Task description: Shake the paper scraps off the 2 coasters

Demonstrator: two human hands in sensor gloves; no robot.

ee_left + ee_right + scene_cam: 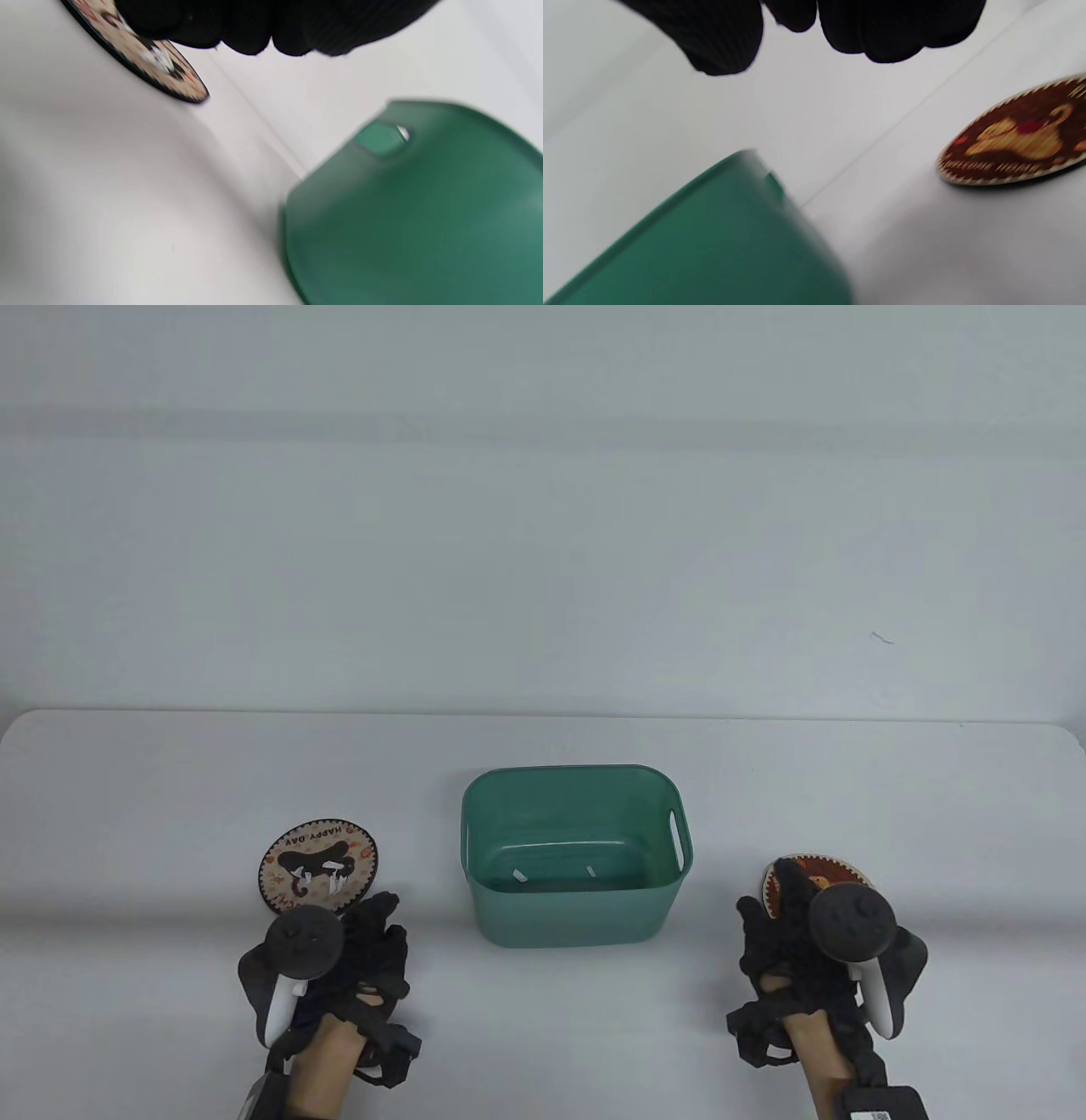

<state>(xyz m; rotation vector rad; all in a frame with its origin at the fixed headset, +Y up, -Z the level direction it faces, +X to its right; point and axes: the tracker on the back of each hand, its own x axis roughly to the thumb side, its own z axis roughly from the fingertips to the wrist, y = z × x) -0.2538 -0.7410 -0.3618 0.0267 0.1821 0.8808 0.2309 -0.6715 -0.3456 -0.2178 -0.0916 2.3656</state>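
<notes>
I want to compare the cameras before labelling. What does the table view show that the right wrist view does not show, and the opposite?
Only the table view shows the "HAPPY DAY" coaster with white paper scraps on it, the left hand, and two scraps lying inside the bin.

Only the right wrist view shows the full picture on the dark red coaster, a golden cat-like figure, with no scraps visible on it.

Both show the green bin, the white table, the red coaster, and the right hand, whose gloved fingers hold nothing visible.
</notes>
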